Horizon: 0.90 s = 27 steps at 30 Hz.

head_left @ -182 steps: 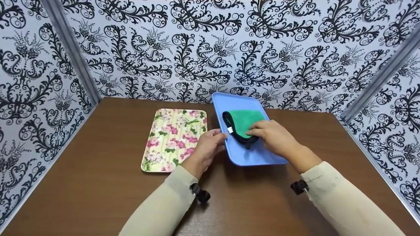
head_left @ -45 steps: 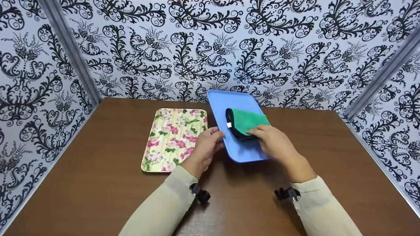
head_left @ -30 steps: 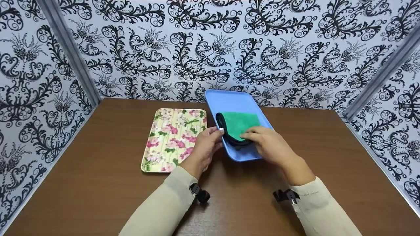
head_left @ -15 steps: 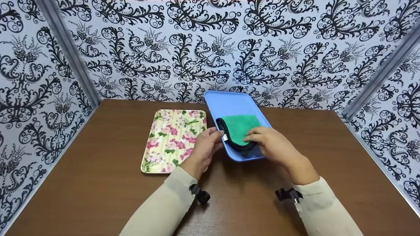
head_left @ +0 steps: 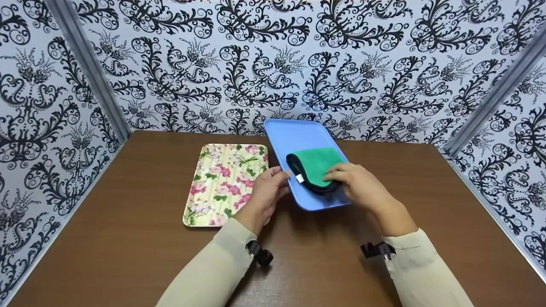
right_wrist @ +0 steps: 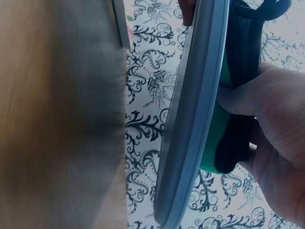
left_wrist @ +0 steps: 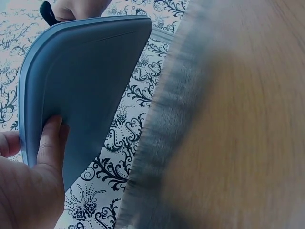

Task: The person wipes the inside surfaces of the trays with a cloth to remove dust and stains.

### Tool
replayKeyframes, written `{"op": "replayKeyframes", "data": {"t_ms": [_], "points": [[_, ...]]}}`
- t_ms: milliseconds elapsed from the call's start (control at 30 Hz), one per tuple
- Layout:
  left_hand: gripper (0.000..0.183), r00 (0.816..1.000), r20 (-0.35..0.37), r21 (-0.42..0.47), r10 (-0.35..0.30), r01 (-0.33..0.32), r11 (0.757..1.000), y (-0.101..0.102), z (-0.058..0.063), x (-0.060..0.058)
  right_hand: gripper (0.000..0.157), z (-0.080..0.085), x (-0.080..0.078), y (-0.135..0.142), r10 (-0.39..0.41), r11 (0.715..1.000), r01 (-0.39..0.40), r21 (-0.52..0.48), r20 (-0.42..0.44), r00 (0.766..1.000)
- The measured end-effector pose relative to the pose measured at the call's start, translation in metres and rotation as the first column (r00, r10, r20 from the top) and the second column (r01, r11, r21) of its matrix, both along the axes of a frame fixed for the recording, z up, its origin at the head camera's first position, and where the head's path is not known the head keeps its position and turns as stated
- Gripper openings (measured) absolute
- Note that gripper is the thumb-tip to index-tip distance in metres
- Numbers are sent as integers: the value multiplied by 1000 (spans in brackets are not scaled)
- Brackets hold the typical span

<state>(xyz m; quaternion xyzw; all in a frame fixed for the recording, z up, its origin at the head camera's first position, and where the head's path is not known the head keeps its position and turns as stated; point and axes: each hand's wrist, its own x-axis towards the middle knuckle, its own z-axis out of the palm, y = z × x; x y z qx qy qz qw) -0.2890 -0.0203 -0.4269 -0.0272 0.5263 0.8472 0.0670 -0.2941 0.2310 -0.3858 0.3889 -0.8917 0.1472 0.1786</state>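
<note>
In the head view a blue tray [head_left: 298, 134] is held tilted above the table, its inner face toward me. My left hand [head_left: 268, 187] pinches its left rim, thumb in front; the left wrist view shows the fingers [left_wrist: 50, 143] against the tray's underside. My right hand [head_left: 360, 183] grips a folded green cloth [head_left: 315, 164] with black edging and a small white tag, laid against the tray's face. From the right wrist view, the thumb and fingers are bent round the cloth's folded layers, close to the tray [right_wrist: 195, 119] seen edge-on.
A flower-patterned tray [head_left: 226, 183] lies flat on the brown wooden table [head_left: 128, 238], left of the blue one. Patterned wall panels [head_left: 273, 64] stand behind and at both sides, joined by grey corner posts.
The cloth has shifted over the tray's face, first left and down, then back a little to the right with my right hand. My left hand has kept its hold on the rim.
</note>
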Motion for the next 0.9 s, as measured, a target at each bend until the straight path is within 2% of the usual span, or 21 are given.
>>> {"op": "replayKeyframes", "data": {"t_ms": [467,900], "points": [[35,1000,8,-19,6,-5,1000,0,-1,-1,47,-8,-13,23,-121,992,122,-11,70,990],[35,1000,-4,-2,11,-11,1000,1,0,1,46,5,-2,21,-139,989,133,59,116,983]]}}
